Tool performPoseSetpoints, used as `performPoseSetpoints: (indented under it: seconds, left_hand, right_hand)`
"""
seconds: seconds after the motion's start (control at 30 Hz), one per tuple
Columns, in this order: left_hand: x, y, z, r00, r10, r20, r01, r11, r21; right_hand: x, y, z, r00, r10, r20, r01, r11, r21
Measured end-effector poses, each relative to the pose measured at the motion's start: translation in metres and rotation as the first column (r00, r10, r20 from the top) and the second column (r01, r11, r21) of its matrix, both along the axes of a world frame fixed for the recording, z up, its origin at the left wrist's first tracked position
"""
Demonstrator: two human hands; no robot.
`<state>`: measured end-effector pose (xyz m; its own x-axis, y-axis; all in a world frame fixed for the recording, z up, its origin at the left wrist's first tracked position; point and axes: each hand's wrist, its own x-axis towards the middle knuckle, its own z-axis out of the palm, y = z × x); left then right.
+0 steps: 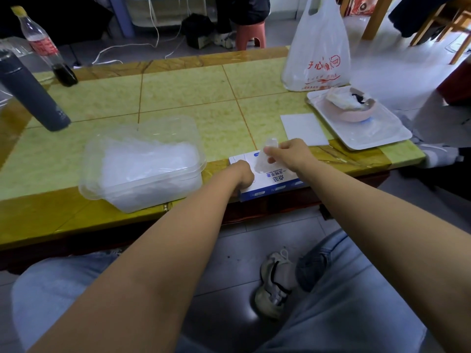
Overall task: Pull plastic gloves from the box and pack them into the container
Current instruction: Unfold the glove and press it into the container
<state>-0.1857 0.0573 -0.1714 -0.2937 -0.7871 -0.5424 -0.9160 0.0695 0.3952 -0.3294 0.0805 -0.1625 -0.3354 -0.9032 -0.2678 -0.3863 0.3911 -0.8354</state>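
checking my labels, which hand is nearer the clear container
Left. The left hand rests on the glove box just beside the container; the right hand is farther right, pinching a glove above the box.

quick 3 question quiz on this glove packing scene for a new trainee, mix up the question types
1. True or false: the right hand pinches a plastic glove coming out of the box.
2. Multiple choice: on which side of the box does the clear container sit? A) the person's left B) the person's right C) on top of it
3. Fill in: the left hand rests on the ____.
Key: 1 true; 2 A; 3 box
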Motion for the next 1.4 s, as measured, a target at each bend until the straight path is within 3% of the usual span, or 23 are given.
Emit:
performPoseSetpoints:
  seconds: [0.13, 0.27, 0.37, 0.5, 0.57, 0.7, 0.73, 0.77, 0.83, 0.9, 1.0, 1.1, 1.2, 1.27, 1.4]
  left_hand:
    - [0.002, 0.004, 0.002, 0.996, 0.049, -0.074, -0.049, 0.999, -0.001]
    - [0.006, 0.010, 0.001, 0.988, 0.051, -0.145, -0.055, 0.998, -0.023]
    - [0.014, 0.016, 0.006, 0.924, 0.197, -0.328, -0.189, 0.980, 0.055]
    - [0.033, 0.030, 0.031, 0.645, 0.496, -0.581, -0.303, 0.864, 0.402]
    - [0.044, 0.033, 0.046, 0.496, 0.590, -0.636, -0.367, 0.807, 0.463]
    - [0.057, 0.036, 0.063, 0.064, 0.674, -0.736, -0.448, 0.678, 0.583]
    - [0.061, 0.039, 0.066, -0.007, 0.649, -0.760, -0.434, 0.683, 0.587]
    - [0.063, 0.040, 0.069, -0.020, 0.622, -0.783, -0.435, 0.699, 0.567]
    - [0.068, 0.039, 0.070, 0.088, 0.552, -0.829, -0.497, 0.746, 0.444]
    - [0.073, 0.034, 0.066, 0.195, 0.500, -0.844, -0.614, 0.733, 0.292]
    - [0.086, 0.025, 0.064, 0.177, 0.518, -0.837, -0.680, 0.679, 0.277]
    - [0.104, 0.022, 0.074, 0.259, 0.464, -0.847, -0.550, 0.792, 0.265]
    - [0.127, 0.016, 0.083, 0.453, 0.391, -0.801, -0.412, 0.889, 0.201]
    - [0.141, 0.011, 0.086, 0.554, 0.366, -0.748, -0.363, 0.914, 0.179]
    - [0.176, -0.005, 0.085, 0.666, 0.347, -0.661, -0.316, 0.933, 0.171]
  right_hand:
    - [0.008, 0.007, 0.025, 0.976, -0.050, 0.212, 0.110, 0.954, -0.279]
    - [0.016, 0.008, 0.050, 0.913, -0.130, 0.386, 0.252, 0.924, -0.286]
    - [0.021, 0.013, 0.056, 0.905, -0.096, 0.415, 0.225, 0.935, -0.274]
    - [0.029, 0.021, 0.050, 0.899, 0.086, 0.429, 0.054, 0.951, -0.304]
    - [0.037, 0.023, 0.045, 0.907, 0.123, 0.403, 0.001, 0.956, -0.293]
    - [0.053, 0.021, 0.038, 0.965, 0.095, 0.243, -0.036, 0.971, -0.238]
    - [0.058, 0.019, 0.035, 0.972, 0.085, 0.220, -0.035, 0.975, -0.220]
    - [0.061, 0.016, 0.032, 0.973, 0.078, 0.217, -0.032, 0.978, -0.205]
    - [0.069, 0.012, 0.029, 0.970, 0.103, 0.219, -0.061, 0.980, -0.189]
    - [0.076, 0.010, 0.028, 0.948, 0.210, 0.238, -0.176, 0.972, -0.158]
    - [0.084, 0.007, 0.036, 0.855, 0.410, 0.317, -0.410, 0.909, -0.068]
    - [0.085, -0.007, 0.044, 0.794, 0.386, 0.470, -0.418, 0.907, -0.038]
    - [0.092, -0.026, 0.051, 0.748, 0.341, 0.569, -0.388, 0.921, -0.042]
    - [0.100, -0.032, 0.053, 0.736, 0.343, 0.583, -0.365, 0.927, -0.084]
    - [0.117, -0.043, 0.060, 0.715, 0.455, 0.530, -0.435, 0.884, -0.173]
